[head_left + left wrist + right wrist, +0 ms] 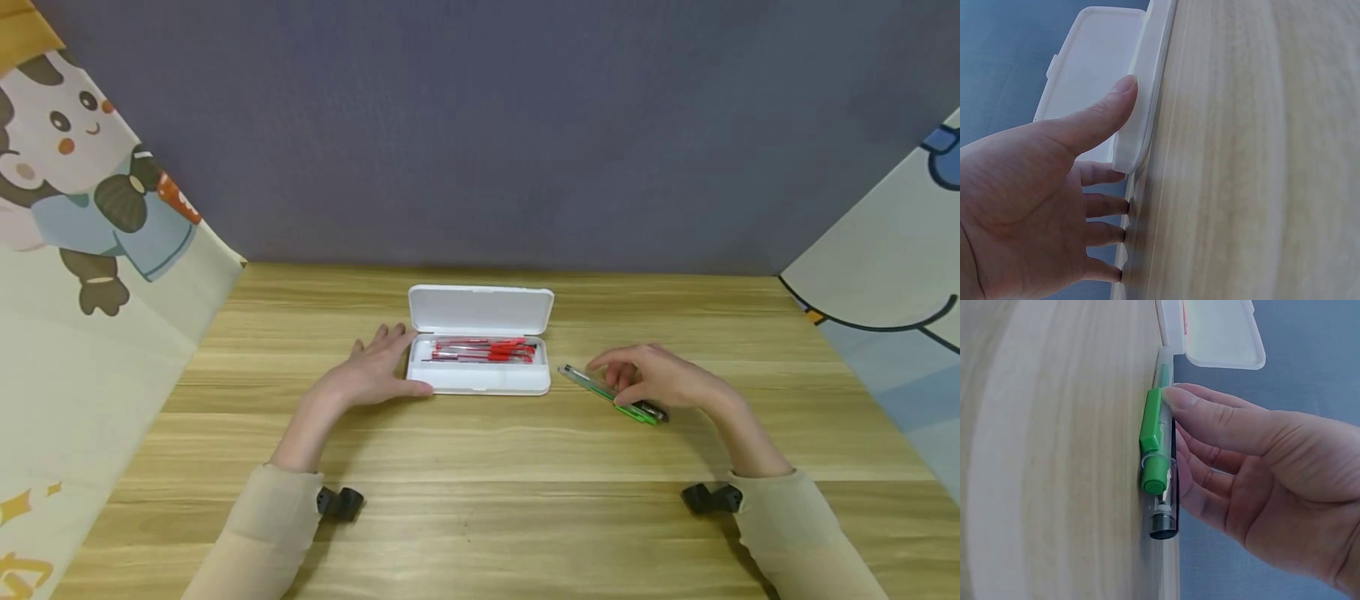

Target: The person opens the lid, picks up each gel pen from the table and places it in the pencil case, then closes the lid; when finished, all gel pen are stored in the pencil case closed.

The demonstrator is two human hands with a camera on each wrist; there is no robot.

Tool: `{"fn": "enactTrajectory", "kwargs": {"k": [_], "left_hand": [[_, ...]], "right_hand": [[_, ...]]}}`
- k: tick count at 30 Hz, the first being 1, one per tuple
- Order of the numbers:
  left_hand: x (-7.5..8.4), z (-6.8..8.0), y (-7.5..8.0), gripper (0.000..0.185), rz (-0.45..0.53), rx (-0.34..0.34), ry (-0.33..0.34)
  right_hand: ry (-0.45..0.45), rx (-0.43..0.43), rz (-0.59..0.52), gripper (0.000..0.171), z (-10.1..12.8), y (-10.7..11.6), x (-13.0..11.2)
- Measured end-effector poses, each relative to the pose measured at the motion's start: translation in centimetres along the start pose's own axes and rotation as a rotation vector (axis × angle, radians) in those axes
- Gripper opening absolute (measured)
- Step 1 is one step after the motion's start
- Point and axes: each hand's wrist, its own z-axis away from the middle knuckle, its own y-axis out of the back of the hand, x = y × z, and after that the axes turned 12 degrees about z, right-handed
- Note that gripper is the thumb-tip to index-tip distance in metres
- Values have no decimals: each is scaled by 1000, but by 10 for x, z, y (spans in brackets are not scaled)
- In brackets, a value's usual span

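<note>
A white pencil case (478, 381) stands with its lid (482, 310) raised, several red pens (487, 351) lying in its rear compartment. At the case's left end is my left hand (377, 372), fingers spread and the thumb along the front corner. To the right of the case, a green pen (1154, 425) and a black-capped pen (1165, 524) lie side by side on the table. My right hand (660, 379) reaches over both, thumb touching the green pen's clear barrel and curled fingers on the far side. The fingertips behind the pens are partly hidden.
The wooden table (480, 483) meets a grey-blue panel (495, 142) behind the case. Cartoon-printed panels (90, 167) flank both sides. A small black camera (341, 503) is mounted at the left cuff, with a matching camera (711, 498) at the right cuff.
</note>
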Motion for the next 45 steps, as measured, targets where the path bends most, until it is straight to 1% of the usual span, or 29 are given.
{"fn": "enactTrajectory", "kwargs": {"k": [5, 12, 17, 21, 26, 30, 33, 36, 40, 45], "left_hand": [[0, 0, 0, 104, 8, 1, 1], [0, 0, 0, 104, 9, 0, 2], [-1, 0, 0, 103, 9, 2, 2], [-1, -1, -1, 103, 8, 1, -4], [0, 0, 0, 104, 11, -4, -7], [0, 1, 0, 103, 14, -6, -7], [-1, 2, 1, 103, 7, -3, -10], [-1, 2, 2, 103, 4, -1, -8], [-3, 2, 2, 102, -5, 0, -3], [-2, 0, 0, 102, -14, -5, -2]], "right_hand": [[4, -10, 7, 48, -1, 0, 1], [28, 1, -2, 46, 0, -1, 0], [8, 8, 8, 46, 3, 3, -3], [-7, 45, 23, 46, 6, 8, -9], [30, 137, 39, 47, 1, 15, -19], [55, 198, 63, 50, -14, 20, -37], [78, 232, 97, 50, -31, 24, -55], [131, 251, 114, 48, -51, 26, -75], [192, 249, 101, 45, -77, 22, -99], [203, 217, 135, 40, -100, 12, -119]]}}
